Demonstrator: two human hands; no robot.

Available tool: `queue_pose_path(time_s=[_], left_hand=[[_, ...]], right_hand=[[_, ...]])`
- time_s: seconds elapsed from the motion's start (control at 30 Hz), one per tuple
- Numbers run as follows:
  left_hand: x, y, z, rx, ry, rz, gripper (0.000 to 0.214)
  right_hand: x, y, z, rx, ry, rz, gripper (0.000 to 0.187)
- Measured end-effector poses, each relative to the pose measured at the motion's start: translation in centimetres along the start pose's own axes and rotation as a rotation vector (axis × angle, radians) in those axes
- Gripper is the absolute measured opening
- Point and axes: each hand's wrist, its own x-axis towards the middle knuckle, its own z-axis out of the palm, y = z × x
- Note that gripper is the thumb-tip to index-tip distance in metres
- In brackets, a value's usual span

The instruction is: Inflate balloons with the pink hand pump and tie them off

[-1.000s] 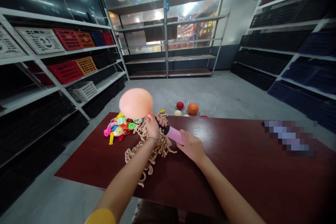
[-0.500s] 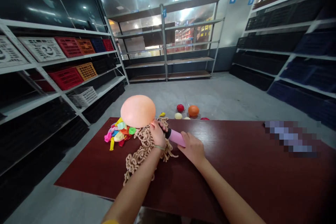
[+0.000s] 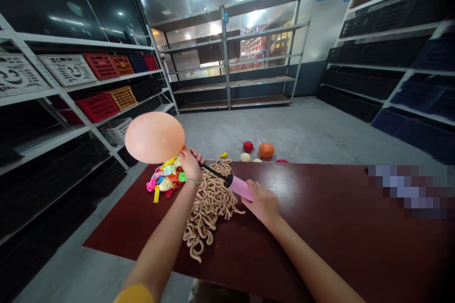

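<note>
Moving apart, the left hand (image 3: pixel 192 164) is seen closed at the neck of one inflated peach balloon (image 3: pixel 155 137), left of centre, and the right hand (image 3: pixel 263 202) around one pink pump (image 3: pixel 241 187), mid-frame; more black rod (image 3: pixel 213 170) has been exposed between them, so the pump seems drawn open for a stroke. Below, limp balloons (image 3: pixel 166 177) and beige strands (image 3: pixel 211 199) are heaped, too tangled to count. Beyond, right of centre, one orange (image 3: pixel 266 150), two red (image 3: pixel 248 146) and two pale round things (image 3: pixel 245 157) are glimpsed.

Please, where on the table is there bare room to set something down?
Bare: the part of the table between the right hand and the pixelated patch; also its near-left corner, bordered by the left forearm and limp balloons. Crowded: around the tan cords and pink pump.
</note>
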Motion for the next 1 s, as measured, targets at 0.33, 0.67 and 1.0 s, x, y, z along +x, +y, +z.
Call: queue_pose_path(time_s=[0.33,0.67,1.0], left_hand=[[-5.7,-5.6,0.1,0.032,-0.154,-0.132,0.037],[0.5,0.3,1.6,0.007,-0.071,-0.022,0.033],[-5.1,-5.4,0.1,0.054,-0.195,-0.125,0.035]], right_hand=[[-0.6,-0.2,-1.1,0.028,-0.048,0.004,0.039],[-0.2,-0.5,0.0,0.087,0.032,0.057,0.038],[-0.5,-0.2,-0.9,0.027,-0.013,0.001,0.04]])
